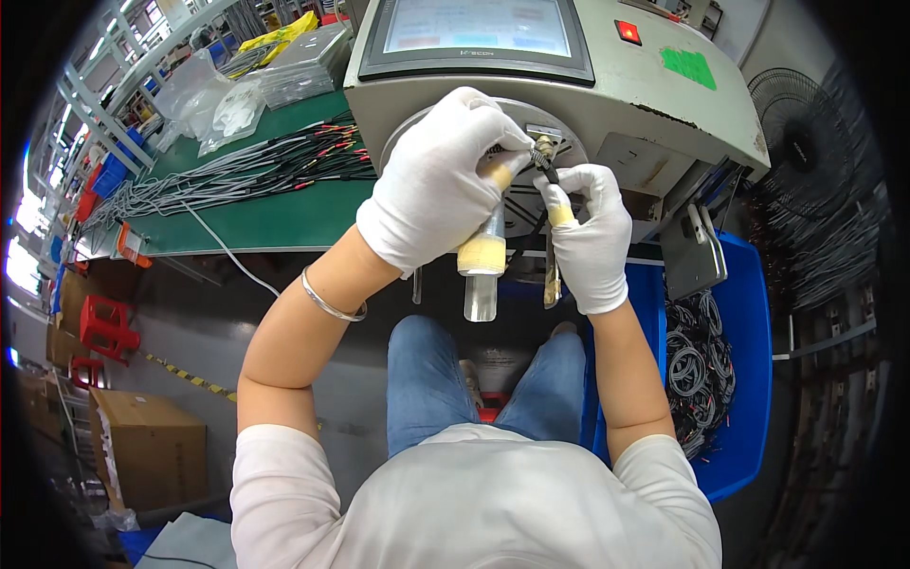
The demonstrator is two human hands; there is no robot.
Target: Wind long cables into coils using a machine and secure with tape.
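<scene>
My left hand (445, 180), in a white glove, is closed in front of the round plate (417, 119) on a grey machine (654, 85). Its thumb and forefinger pinch at a black cable (549, 174). My right hand (597, 242), also gloved, with yellow tape round a finger, pinches the same cable from the right. Small metal parts (544, 147) sit at the cable's upper end; the fingers partly hide them. Below my left hand hangs a clear tube (481, 299) wrapped in yellow tape. A narrow metal bar (552, 275) hangs beside my right hand.
Many grey cables (237, 175) with red and yellow tips lie across the green table (209, 228) at left, near plastic bags (213, 100). A blue bin (749, 417) at right holds coiled cables (697, 365). A lit screen (474, 33) tops the machine; a black fan (806, 142) stands right.
</scene>
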